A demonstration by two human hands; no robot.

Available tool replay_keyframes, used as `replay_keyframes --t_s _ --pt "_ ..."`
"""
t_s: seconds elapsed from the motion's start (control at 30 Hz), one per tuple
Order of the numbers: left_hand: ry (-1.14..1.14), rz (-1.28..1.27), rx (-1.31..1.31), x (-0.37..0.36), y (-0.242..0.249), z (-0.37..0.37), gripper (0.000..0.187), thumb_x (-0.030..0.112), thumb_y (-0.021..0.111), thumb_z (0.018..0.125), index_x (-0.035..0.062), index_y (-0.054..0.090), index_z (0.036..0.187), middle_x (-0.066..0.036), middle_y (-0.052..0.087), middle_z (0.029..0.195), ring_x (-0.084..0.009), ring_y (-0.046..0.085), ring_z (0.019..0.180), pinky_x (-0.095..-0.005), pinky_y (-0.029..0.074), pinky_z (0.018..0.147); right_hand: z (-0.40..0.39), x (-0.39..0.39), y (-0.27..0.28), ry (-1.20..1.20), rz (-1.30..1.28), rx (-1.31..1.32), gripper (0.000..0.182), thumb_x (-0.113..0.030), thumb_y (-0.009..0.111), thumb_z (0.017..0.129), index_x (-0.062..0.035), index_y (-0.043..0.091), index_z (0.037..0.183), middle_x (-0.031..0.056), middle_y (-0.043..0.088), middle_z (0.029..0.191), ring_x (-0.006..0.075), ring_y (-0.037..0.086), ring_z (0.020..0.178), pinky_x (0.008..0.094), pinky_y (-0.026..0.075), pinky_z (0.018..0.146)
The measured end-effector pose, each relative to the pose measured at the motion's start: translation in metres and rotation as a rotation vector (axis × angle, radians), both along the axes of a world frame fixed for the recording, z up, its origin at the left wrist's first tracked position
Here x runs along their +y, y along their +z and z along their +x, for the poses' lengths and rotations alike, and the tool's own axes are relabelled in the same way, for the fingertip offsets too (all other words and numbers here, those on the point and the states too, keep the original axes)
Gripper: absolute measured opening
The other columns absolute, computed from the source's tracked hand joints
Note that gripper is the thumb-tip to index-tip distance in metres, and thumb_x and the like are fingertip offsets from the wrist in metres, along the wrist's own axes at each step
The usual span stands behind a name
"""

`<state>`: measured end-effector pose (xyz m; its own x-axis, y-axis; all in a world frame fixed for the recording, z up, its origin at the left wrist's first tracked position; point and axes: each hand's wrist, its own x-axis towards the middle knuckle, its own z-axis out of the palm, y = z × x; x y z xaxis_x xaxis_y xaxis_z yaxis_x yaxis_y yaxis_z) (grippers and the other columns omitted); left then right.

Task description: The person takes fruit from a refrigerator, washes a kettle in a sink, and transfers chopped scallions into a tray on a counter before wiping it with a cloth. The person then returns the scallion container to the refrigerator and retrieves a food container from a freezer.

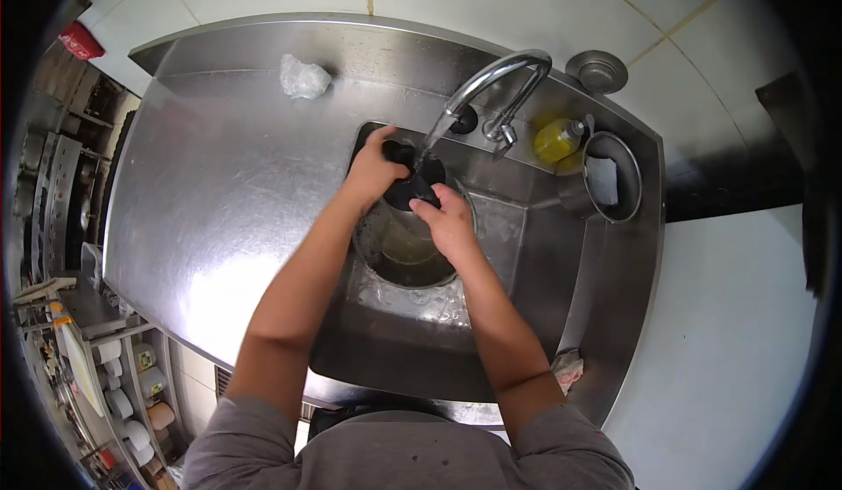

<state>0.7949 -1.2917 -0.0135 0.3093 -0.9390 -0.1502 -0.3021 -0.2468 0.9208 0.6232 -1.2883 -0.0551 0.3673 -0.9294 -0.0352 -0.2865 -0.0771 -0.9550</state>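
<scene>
Water runs from the curved metal faucet [491, 73] onto a black object [412, 187], whose exact kind I cannot make out. My left hand [375, 172] grips its left side, thumb bent over it. On its lower right edge, my right hand [445, 218] holds it between thumb and fingers. Both hands are above a round metal pot [408, 271] with cloudy water inside, standing in the steel sink [544, 288].
A crumpled clear plastic bag [304, 78] lies on the steel counter [202, 165]. Right of the faucet are a yellow soap bottle [554, 142] and a metal bowl [633, 178] holding a pale sponge [602, 180]. A crumpled cloth [568, 371] rests on the sink's right edge.
</scene>
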Motion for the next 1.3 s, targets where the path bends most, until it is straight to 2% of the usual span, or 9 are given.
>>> replay_keyframes --t_s 0.13,0.37,0.57,0.63,0.67,0.83,0.93,1.17,1.3 --pt "-0.274 -0.063 -1.046 -0.048 -0.008 0.003 0.033 0.008 0.058 0.073 0.0023 0.062 0.105 -0.023 0.063 0.103 -0.0338 0.063 0.094 -0.0409 0.05 0.082 -0.001 -0.003 0.029 0.046 -0.102 0.105 0.029 -0.026 0.07 0.075 -0.0002 0.06 0.084 0.016 0.057 0.064 0.032 0.056 0.064 0.0414 0.044 0.066" --pt "-0.695 -0.003 -1.033 -0.06 0.03 -0.006 0.019 0.018 0.059 0.074 0.0028 0.068 0.081 -0.022 0.064 0.073 -0.0407 0.063 0.072 -0.0447 0.052 0.073 -0.01 0.001 0.042 0.02 0.066 -0.095 0.023 -0.02 0.069 0.08 0.0008 0.06 0.085 0.01 0.06 0.068 0.0158 0.056 0.062 0.0312 0.043 0.058" --pt "-0.585 -0.014 -0.765 -0.051 0.024 0.0 0.024 0.018 0.053 0.083 0.0005 0.067 0.089 -0.02 0.067 0.081 -0.0331 0.066 0.08 -0.0404 0.051 0.076 -0.013 0.017 0.046 -0.24 0.152 -0.287 0.016 -0.016 0.069 0.083 -0.0022 0.063 0.09 -0.0038 0.056 0.07 0.0036 0.045 0.059 0.0203 0.036 0.052" --pt "-0.294 -0.027 0.529 -0.048 0.001 0.001 0.027 0.02 0.047 0.089 0.0005 0.064 0.099 -0.014 0.068 0.094 -0.0231 0.065 0.089 -0.0344 0.049 0.083 -0.009 0.018 0.04 -0.269 0.161 -0.29 0.019 -0.018 0.069 0.084 -0.001 0.064 0.09 -0.0015 0.059 0.072 0.0053 0.049 0.062 0.0217 0.04 0.055" --pt "-0.198 0.001 0.684 -0.047 -0.019 -0.003 0.029 0.022 0.044 0.092 0.0027 0.06 0.106 -0.01 0.065 0.102 -0.0165 0.061 0.093 -0.0294 0.045 0.088 0.0 0.012 0.022 -0.249 0.128 -0.247 0.021 -0.019 0.069 0.084 0.0 0.064 0.092 0.0002 0.061 0.075 0.0069 0.052 0.064 0.0229 0.042 0.059" --pt "-0.061 -0.17 0.845 -0.03 -0.032 -0.014 0.032 0.026 0.04 0.094 0.0036 0.061 0.102 -0.01 0.066 0.094 -0.0175 0.061 0.088 -0.0305 0.047 0.085 0.007 0.021 0.029 -0.274 -0.044 -0.221 0.031 -0.024 0.07 0.083 0.0038 0.064 0.094 0.0119 0.066 0.079 0.0162 0.06 0.072 0.0307 0.047 0.07" --pt "0.118 0.106 0.666 -0.027 -0.065 -0.011 0.032 0.019 0.034 0.094 0.0042 0.061 0.1 -0.01 0.065 0.096 -0.0186 0.061 0.085 -0.0334 0.047 0.081 0.002 0.009 0.023 -0.135 -0.171 0.283 0.024 -0.021 0.071 0.079 -0.0018 0.064 0.092 0.0218 0.065 0.086 0.036 0.064 0.078 0.0372 0.05 0.072" --pt "0.096 0.712 1.12 0.066 -0.182 -0.035 0.028 0.032 0.043 0.096 0.0138 0.063 0.104 -0.005 0.066 0.095 -0.0205 0.065 0.081 -0.0453 0.055 0.069 0.001 -0.01 0.047 0.461 -0.077 0.82 0.034 -0.028 0.07 0.08 0.0031 0.064 0.09 0.0241 0.066 0.089 0.0387 0.064 0.084 0.0443 0.051 0.075" --pt "-0.068 0.766 1.227 0.129 -0.173 -0.092 0.043 0.049 0.041 0.094 0.0149 0.058 0.114 -0.004 0.066 0.103 -0.0207 0.064 0.09 -0.0445 0.054 0.074 -0.038 -0.029 -0.044 0.875 -0.035 0.9 0.033 -0.031 0.069 0.082 0.0013 0.064 0.076 0.0185 0.064 0.07 0.0332 0.063 0.064 0.0407 0.049 0.061"
